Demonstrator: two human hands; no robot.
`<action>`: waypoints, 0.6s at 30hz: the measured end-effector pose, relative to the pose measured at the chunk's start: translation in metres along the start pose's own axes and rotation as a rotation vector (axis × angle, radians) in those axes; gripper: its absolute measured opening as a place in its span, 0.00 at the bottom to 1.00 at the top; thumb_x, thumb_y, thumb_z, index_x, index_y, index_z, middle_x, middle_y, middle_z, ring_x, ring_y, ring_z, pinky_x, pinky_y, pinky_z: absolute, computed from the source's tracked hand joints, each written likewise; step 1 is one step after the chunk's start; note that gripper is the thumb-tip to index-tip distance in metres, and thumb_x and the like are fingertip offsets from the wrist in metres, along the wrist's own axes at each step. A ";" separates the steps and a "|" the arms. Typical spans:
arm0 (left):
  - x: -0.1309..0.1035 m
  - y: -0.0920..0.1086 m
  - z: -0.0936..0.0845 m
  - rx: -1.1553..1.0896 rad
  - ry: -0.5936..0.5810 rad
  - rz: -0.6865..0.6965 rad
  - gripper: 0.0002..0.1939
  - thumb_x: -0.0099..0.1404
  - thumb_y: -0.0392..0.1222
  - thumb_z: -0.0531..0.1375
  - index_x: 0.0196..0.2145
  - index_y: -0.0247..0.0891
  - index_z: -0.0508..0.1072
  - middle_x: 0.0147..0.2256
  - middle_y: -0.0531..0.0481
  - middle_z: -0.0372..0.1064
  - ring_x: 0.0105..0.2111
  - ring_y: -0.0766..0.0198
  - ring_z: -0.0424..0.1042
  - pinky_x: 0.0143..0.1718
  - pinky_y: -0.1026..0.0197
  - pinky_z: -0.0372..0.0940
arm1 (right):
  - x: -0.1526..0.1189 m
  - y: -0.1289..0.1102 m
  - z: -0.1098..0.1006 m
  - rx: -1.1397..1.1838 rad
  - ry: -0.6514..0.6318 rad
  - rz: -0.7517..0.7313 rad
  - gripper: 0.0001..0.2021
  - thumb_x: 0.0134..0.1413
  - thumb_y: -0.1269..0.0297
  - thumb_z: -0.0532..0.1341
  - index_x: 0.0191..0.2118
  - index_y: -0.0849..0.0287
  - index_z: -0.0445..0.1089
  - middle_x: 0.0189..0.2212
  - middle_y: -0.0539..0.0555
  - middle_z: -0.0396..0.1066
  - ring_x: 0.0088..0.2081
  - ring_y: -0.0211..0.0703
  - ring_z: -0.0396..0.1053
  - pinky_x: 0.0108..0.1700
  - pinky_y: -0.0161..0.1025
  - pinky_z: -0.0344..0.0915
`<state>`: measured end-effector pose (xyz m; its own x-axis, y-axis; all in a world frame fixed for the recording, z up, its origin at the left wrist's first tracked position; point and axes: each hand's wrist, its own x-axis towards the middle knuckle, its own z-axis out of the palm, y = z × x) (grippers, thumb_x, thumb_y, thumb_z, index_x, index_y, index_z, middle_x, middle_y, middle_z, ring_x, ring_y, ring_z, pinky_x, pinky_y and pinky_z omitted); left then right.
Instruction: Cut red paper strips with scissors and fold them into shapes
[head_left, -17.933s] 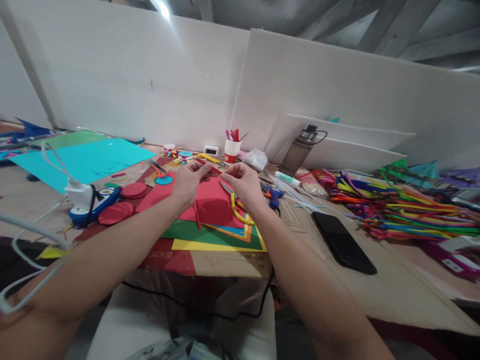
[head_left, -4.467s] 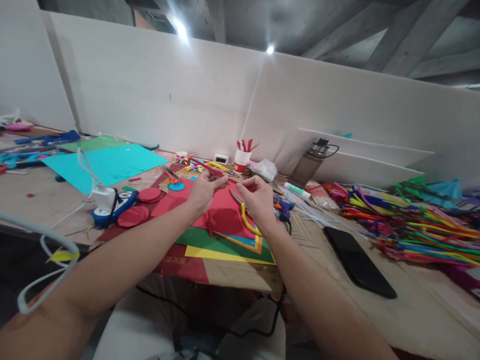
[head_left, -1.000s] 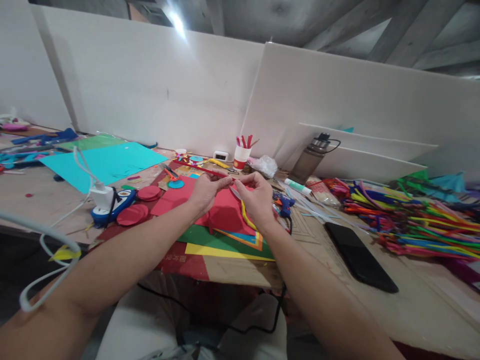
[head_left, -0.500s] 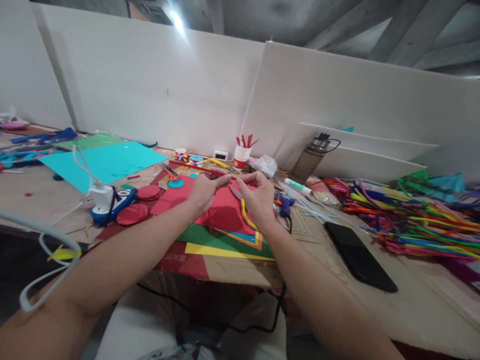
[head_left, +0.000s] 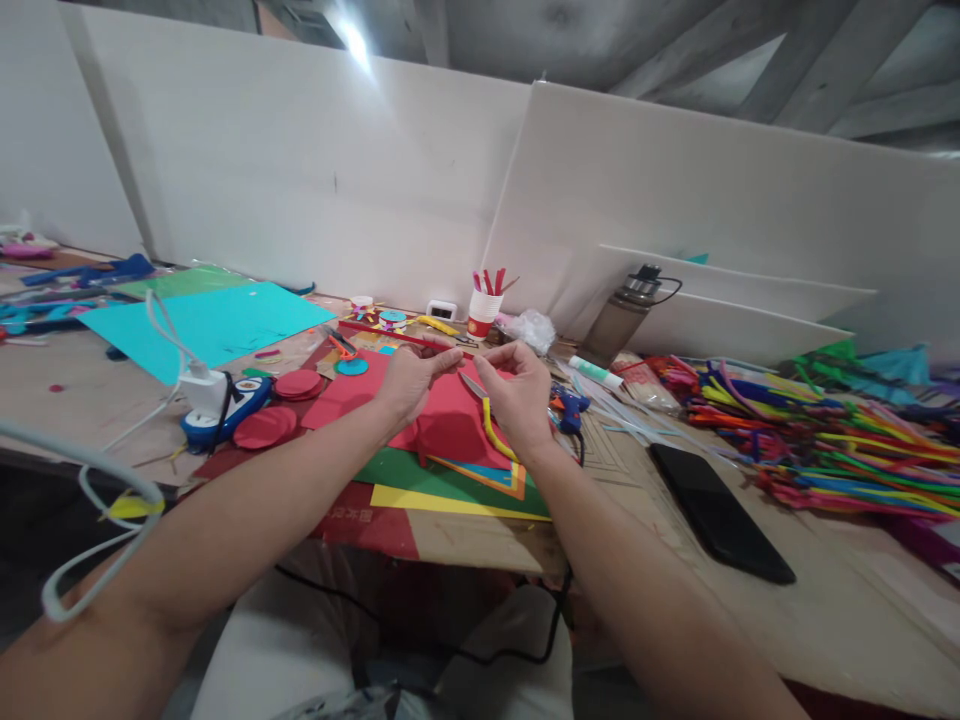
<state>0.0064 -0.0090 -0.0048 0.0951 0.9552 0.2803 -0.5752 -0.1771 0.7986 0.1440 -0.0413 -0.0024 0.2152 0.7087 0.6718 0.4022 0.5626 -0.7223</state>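
Note:
A narrow red paper strip [head_left: 371, 330] stretches from the upper left into my fingers. My left hand [head_left: 411, 385] pinches it between thumb and fingertips. Close beside it, my right hand [head_left: 521, 390] is also closed in a pinch at the strip's near end, though the fingers partly hide the grip. Scissors with a yellow handle [head_left: 491, 432] show below my right hand; whether they lie on the paper or rest against the palm, I cannot tell. Under both hands are red sheets [head_left: 451, 432], over green card [head_left: 397, 475] and yellow card [head_left: 442, 502].
Red paper discs [head_left: 265, 427] and a blue power socket [head_left: 236, 408] lie left. Behind stand a paper cup with pens [head_left: 484, 312] and a small drum-like craft piece [head_left: 391, 320]. Rightward are a glue gun [head_left: 570, 408], bottle [head_left: 619, 318], phone [head_left: 716, 510] and pipe cleaners [head_left: 832, 430].

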 end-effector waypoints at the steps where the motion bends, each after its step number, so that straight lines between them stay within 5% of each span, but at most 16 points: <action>1: 0.000 0.000 0.000 0.002 -0.003 0.001 0.15 0.42 0.37 0.74 0.27 0.33 0.74 0.25 0.51 0.73 0.28 0.67 0.73 0.38 0.62 0.67 | 0.000 0.000 0.000 0.004 0.001 -0.003 0.06 0.51 0.63 0.64 0.27 0.58 0.67 0.26 0.49 0.70 0.31 0.39 0.66 0.40 0.39 0.63; 18: 0.005 0.000 -0.006 -0.019 0.028 0.014 0.14 0.41 0.38 0.75 0.25 0.34 0.76 0.24 0.51 0.73 0.27 0.67 0.72 0.35 0.63 0.67 | 0.005 0.003 -0.004 0.051 0.059 0.069 0.09 0.50 0.60 0.65 0.27 0.58 0.67 0.24 0.48 0.69 0.29 0.39 0.65 0.37 0.38 0.63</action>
<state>0.0022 -0.0033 -0.0064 0.0644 0.9590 0.2759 -0.5920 -0.1859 0.7842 0.1499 -0.0377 -0.0008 0.2932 0.7209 0.6279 0.3391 0.5357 -0.7733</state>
